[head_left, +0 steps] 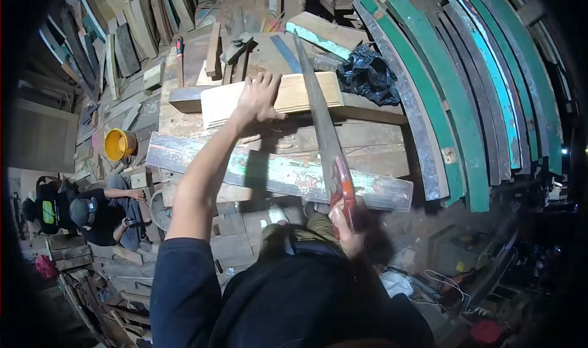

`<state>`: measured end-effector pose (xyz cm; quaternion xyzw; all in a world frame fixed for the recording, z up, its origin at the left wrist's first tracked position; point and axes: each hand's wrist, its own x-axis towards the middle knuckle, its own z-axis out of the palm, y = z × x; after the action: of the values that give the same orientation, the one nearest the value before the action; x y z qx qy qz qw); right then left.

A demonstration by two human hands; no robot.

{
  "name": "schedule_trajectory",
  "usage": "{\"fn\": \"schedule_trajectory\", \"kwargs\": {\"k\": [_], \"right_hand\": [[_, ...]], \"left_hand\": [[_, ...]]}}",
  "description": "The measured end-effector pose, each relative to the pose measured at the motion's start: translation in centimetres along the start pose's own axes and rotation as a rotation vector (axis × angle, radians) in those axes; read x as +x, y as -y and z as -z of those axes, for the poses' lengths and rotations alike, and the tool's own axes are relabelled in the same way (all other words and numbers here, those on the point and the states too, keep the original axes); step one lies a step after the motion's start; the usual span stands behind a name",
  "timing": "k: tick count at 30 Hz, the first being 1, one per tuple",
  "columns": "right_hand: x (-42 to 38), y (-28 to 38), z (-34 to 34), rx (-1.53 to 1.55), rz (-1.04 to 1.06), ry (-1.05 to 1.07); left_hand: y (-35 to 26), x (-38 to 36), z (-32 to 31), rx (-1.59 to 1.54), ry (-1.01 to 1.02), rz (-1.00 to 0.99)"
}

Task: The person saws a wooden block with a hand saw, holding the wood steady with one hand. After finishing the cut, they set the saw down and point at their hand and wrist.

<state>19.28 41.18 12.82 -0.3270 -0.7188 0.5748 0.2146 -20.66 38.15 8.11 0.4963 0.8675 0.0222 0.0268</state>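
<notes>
Nearest the body, the right hand (347, 231) has its fingers wrapped around the red handle (348, 195) of a handsaw (324, 118). That closed grip is the right place to hold it; the long, thin blade probably flexes sideways and its edge looks hazardous to fingers. Just beyond the right fingers, a painted plank (294, 179) lies across the table (373, 143), under the saw.

Farther out, the left hand (260, 100) rests on a pale board (306, 90), fingers spread apart, thumb toward the blade. The board runs to both sides of these fingers, over a darker timber (373, 112). It seems stiff, fairly light and dry rather than slippery; a flat palm, well away from the blade, suits it. The blade crosses it to the right of the left fingers; whether the teeth bite is unclear. Past that crossing sits a crumpled black bag (367, 75), soft and light.
</notes>
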Motion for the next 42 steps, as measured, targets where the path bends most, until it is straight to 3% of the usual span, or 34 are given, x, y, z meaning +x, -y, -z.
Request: {"fn": "schedule_trajectory", "kwargs": {"k": [2,4,6,9,12,14,15,18,20,22,25,28,31,32,33,34,36,38,42], "right_hand": [[-0.2,-0.4,-0.5,-0.152,-0.056,-0.059],[-0.6,0.3,-0.8,0.138,-0.028,-0.082],[0.1,-3.4,-1.0,0.330,-0.068,-0.043],[0.7,-0.2,-0.8,-0.147,-0.056,0.008],[3.9,-1.6,-2.9,-0.064,0.286,-0.005],[6.2,-0.4,-4.1,0.230,0.051,-0.019],[7.0,-0.5,-4.6,0.251,0.037,-0.052],[4.8,-0.2,-2.8,0.079,0.156,0.003],[1.8,0.6,-1.0,-0.092,0.290,-0.078],[0.4,-0.4,0.0,-0.034,0.084,-0.032],[4.1,-0.8,-2.0,0.187,0.002,-0.006],[8.8,-2.7,-5.3,0.303,0.035,-0.032],[6.2,-1.4,-4.3,0.091,0.146,-0.024],[4.7,-1.6,-3.3,0.006,0.291,-0.008],[2.8,0.5,-2.3,-0.071,0.095,-0.019],[1.3,-0.7,-1.4,0.053,-0.024,-0.002],[0.6,-2.6,-0.7,0.059,-0.143,-0.082],[2.4,-7.8,-2.1,-0.008,0.015,-0.153],[10.9,-0.5,-6.5,0.155,0.067,-0.031]], "left_hand": [[0.0,0.1,0.1,0.003,-0.009,0.000],[0.2,0.0,-0.3,0.009,-0.006,-0.013],[0.1,0.3,0.5,-0.012,0.058,-0.005],[0.4,0.0,-1.1,0.015,-0.141,-0.048],[0.9,0.4,-1.2,-0.010,-0.078,-0.073],[0.7,0.3,-0.6,-0.021,-0.068,-0.079],[0.4,0.5,0.0,-0.035,0.010,-0.044],[1.0,1.0,-0.4,-0.054,0.021,-0.061],[0.8,0.9,-0.1,-0.043,-0.012,-0.064],[0.7,0.7,-0.7,-0.031,-0.045,-0.065],[0.8,1.1,-0.9,0.015,-0.027,-0.043],[0.9,1.1,-0.4,-0.036,0.007,-0.037],[0.9,0.9,-0.6,-0.001,-0.040,-0.036],[0.8,1.0,-0.5,0.003,-0.035,-0.035],[0.8,0.6,-0.5,0.003,-0.055,-0.049],[0.6,0.7,-0.2,0.005,-0.022,-0.048],[0.6,0.6,-0.3,0.007,-0.040,-0.074],[0.7,0.7,-0.6,-0.001,-0.055,-0.069],[1.1,0.7,-1.2,-0.025,-0.088,-0.068]]}}
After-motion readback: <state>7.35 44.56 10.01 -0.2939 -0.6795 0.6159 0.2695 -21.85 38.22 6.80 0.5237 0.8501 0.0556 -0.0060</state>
